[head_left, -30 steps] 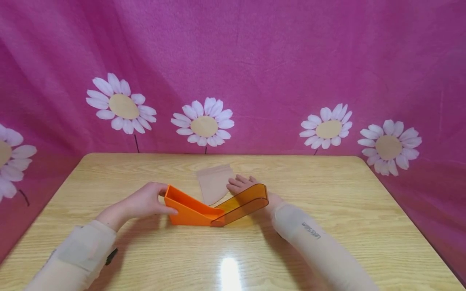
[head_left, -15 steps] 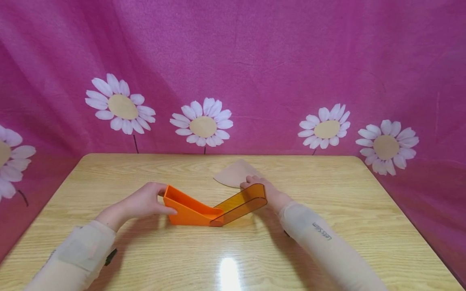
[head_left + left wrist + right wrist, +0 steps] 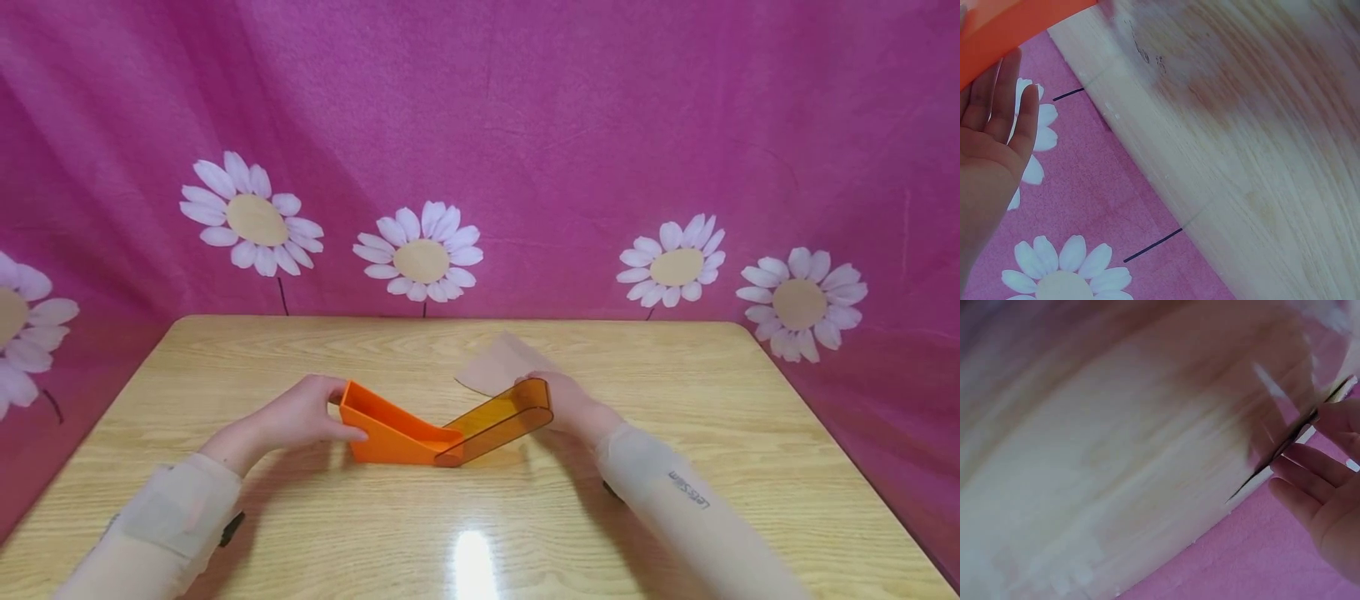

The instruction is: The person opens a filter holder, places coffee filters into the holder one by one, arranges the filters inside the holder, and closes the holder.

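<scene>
An orange plastic filter case stands on the table, its see-through amber lid swung out to the right and tilted up. My left hand grips the case's tall left end, thumb on the near side. In the left wrist view several fingers of that hand lie along the orange wall. Behind the lid, my right hand pinches a fan-shaped brown paper coffee filter, its fingers partly hidden by the lid. The right wrist view shows thumb and fingers on opposite sides of the filter's dark edge.
The pale wooden table ends at a pink curtain printed with white daisies. Glare shines near the front edge.
My right hand has closed from spread fingers to a pinch on the coffee filter, turned it, and drawn it right. The left hand and the case have stayed put.
</scene>
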The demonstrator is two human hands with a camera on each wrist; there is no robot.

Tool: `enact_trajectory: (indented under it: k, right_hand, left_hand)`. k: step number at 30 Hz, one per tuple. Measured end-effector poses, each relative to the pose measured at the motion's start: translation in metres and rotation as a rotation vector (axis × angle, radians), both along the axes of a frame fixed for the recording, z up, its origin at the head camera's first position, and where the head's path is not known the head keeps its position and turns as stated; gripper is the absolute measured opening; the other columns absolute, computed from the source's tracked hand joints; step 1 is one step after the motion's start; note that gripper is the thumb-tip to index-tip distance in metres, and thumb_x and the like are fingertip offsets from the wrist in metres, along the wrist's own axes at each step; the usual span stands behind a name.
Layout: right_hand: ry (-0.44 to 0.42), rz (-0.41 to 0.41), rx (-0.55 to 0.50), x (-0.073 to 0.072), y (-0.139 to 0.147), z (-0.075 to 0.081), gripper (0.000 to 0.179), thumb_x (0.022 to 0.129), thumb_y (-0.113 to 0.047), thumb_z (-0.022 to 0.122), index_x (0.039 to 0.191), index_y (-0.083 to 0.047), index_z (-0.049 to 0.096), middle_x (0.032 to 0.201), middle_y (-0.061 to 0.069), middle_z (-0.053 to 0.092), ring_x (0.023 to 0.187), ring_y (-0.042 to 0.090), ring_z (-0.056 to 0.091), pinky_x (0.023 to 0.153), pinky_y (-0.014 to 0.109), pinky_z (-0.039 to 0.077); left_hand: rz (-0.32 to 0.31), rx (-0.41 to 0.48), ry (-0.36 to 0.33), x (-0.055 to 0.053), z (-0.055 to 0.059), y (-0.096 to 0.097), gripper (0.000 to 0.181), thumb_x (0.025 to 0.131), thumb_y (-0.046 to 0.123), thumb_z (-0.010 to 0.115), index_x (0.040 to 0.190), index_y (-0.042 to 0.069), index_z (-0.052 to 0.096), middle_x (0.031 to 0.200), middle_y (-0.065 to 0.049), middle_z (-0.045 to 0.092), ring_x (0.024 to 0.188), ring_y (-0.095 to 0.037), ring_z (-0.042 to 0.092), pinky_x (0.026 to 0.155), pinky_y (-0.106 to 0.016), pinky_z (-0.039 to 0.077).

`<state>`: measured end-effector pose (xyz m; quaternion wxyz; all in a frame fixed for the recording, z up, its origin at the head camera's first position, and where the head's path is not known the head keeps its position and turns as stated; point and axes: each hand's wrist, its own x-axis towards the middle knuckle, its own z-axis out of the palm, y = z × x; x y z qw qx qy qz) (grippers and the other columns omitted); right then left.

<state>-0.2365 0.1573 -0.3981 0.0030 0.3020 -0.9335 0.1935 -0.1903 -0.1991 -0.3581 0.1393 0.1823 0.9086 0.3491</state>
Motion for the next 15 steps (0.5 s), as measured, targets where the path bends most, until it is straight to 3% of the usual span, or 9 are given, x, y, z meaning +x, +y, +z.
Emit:
enact_trajectory:
  k: [4,9,15]
  right_hand:
    - [0.096,-0.012,0.167,-0.001,0.008,0.000,0.006,0.079,-0.009,0.060,0.085,-0.010,0.059,0.080,0.006,0.060,0.074,0.021,0.056,0.076,0.037,0.050]
    - [0.184,-0.041,0.351,-0.003,0.018,-0.005,0.011,0.082,-0.013,0.062,0.074,-0.009,0.056,0.071,0.005,0.055,0.066,0.021,0.056,0.069,0.036,0.051]
    - [0.260,0.010,0.380,0.002,0.029,-0.007,0.011,0.081,-0.013,0.065,0.072,-0.009,0.060,0.067,0.002,0.049,0.060,0.017,0.050,0.061,0.033,0.050]
  left_hand:
    - [0.010,0.001,-0.003,0.001,0.000,0.001,0.037,0.074,0.031,0.078,0.103,0.012,0.066,0.098,0.003,0.069,0.090,-0.015,0.058,0.093,-0.047,0.043]
    - [0.002,0.009,0.002,0.001,0.000,0.000,0.037,0.074,0.030,0.078,0.103,0.011,0.066,0.097,0.003,0.069,0.090,-0.015,0.058,0.092,-0.046,0.043]
    - [-0.004,0.007,0.007,0.000,-0.001,0.000,0.036,0.074,0.030,0.078,0.102,0.011,0.066,0.096,0.003,0.069,0.089,-0.014,0.058,0.091,-0.043,0.043]
